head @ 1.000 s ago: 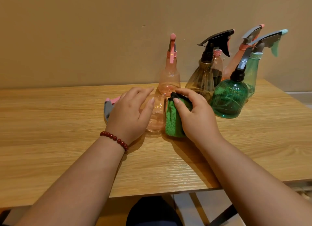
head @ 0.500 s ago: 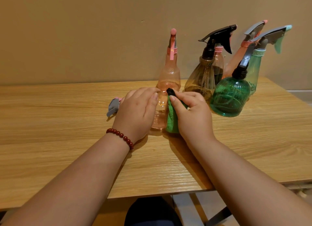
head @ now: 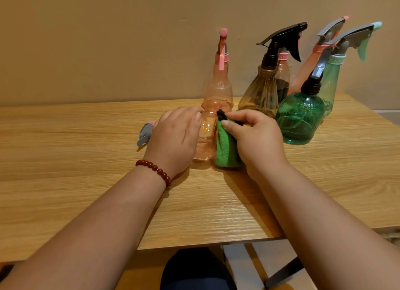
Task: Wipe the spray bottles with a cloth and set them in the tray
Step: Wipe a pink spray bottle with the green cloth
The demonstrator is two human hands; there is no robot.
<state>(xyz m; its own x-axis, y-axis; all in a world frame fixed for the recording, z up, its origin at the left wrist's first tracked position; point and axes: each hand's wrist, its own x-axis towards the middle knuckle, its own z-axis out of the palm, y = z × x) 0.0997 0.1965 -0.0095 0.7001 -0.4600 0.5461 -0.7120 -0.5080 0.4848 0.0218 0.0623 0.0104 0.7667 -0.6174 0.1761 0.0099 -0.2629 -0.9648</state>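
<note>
A clear pink spray bottle (head: 205,136) is lying on its side on the wooden tabletop (head: 65,160), its base toward the person and its grey trigger head (head: 145,134) sticking out to the left. The left hand (head: 175,138) is covering the bottle from above, its grip curling round the body, with a red bead bracelet (head: 154,167) sitting on the wrist. The right hand (head: 257,138) is bunching a green cloth (head: 225,149) in a tight grip, thumb on top, and pressing it against the bottle's right side. The cloth's lower end is touching the tabletop.

Just behind the hands an upright pink bottle (head: 219,90) is standing. To its right a group is crowding together: an amber bottle (head: 262,90) with a black trigger, a round dark-green bottle (head: 300,118) in front, a tall teal bottle (head: 332,77) and a leaning pink bottle (head: 303,73) behind.
</note>
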